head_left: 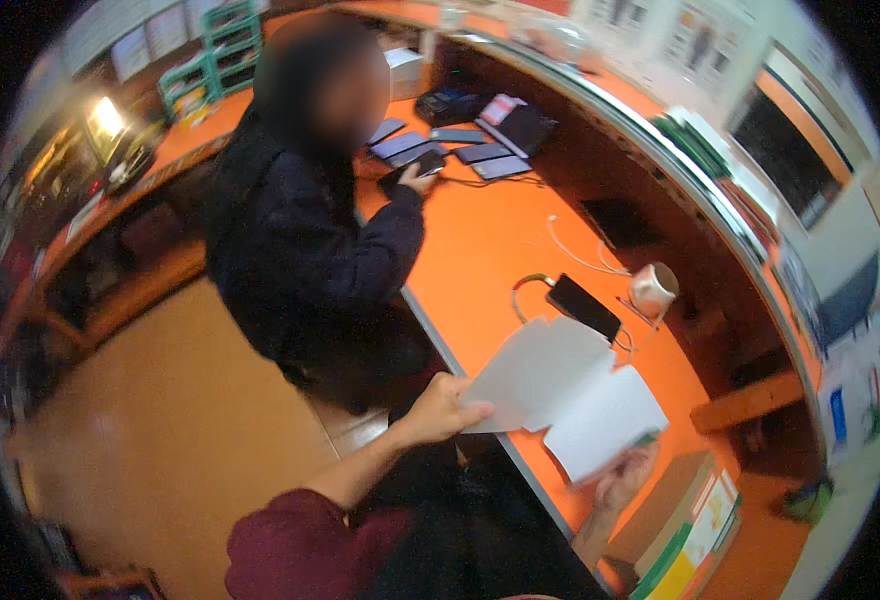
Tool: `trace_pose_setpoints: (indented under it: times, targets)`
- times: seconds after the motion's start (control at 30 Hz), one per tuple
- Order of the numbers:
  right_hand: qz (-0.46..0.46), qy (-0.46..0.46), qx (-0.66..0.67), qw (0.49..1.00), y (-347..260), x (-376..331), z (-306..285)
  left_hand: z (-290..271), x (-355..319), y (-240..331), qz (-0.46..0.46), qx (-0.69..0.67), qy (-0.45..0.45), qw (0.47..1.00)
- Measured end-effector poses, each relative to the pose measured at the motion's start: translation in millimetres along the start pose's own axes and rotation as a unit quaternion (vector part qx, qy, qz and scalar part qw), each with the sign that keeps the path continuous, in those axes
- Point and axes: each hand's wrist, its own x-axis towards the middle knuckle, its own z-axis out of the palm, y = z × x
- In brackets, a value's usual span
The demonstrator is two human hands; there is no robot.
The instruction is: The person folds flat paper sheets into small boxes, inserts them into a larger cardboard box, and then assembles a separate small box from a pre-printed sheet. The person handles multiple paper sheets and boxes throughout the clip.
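A white folded card sheet [545, 375] with notched edges, like a flattened carton blank, spreads out over the orange desk [470, 250]. My left hand [440, 408] pinches its left panel, thumb on top and fingers underneath. At the lower right edge of the other panel, my right hand [628, 475] is closed on the sheet, slightly blurred. Just beyond the sheet lies a black phone [584, 308] with a cable. Beside my right forearm stands an open cardboard box [672, 508] holding green, yellow and white packages.
A person in dark clothing [300, 230] stands to the left, holding a dark phone [415, 172]. Several phones [400, 145] and a black notebook [520, 125] lie at the far end. A white mug [653, 289] stands near the raised counter [660, 140] along the right.
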Motion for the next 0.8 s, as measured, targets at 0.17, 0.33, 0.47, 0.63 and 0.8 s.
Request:
trace_pose_setpoints:
  times: [0.17, 0.33, 0.47, 0.63, 0.8]
  targets:
    - [0.092, 0.075, 0.199, 0.973, -8.3, -1.0, -19.2, 22.7, -6.0, -6.3, 0.019, -0.053, 0.001, 0.998]
    - [0.015, 0.027, 0.057, 0.998, 5.4, -9.6, -34.1, 50.5, -21.9, -5.3, 0.110, -0.055, -0.040, 0.992]
    - [-0.008, 0.022, 0.009, 1.000, 14.2, -11.1, -38.5, 72.4, -32.0, 8.9, 0.225, -0.045, -0.081, 0.970]
    - [-0.018, 0.023, -0.006, 1.000, 21.9, -16.0, -46.6, 63.7, -39.0, 13.9, 0.161, -0.069, -0.071, 0.982]
    - [-0.004, 0.005, 0.005, 1.000, 27.0, -14.1, -60.6, 17.8, -46.4, -4.9, -0.054, -0.168, 0.024, 0.984]
